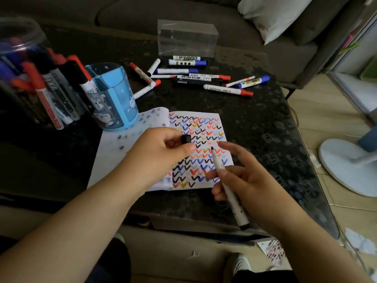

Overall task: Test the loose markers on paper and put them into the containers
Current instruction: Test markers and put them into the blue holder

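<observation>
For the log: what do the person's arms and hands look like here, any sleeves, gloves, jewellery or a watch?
Both forearms are bare to the bottom edge of the head view, so no sleeves show. The left hand and right hand wear no gloves, and no rings, watch or bracelet can be seen on the visible sides. The nails look short and unpainted, though the picture is dim.

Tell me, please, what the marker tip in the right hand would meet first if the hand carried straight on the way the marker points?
Probably the notebook page of coloured ticks: the right hand aims the uncapped black marker up and away over it. The left hand, pinching the cap, sits just left of that line; depth is unclear.
</observation>
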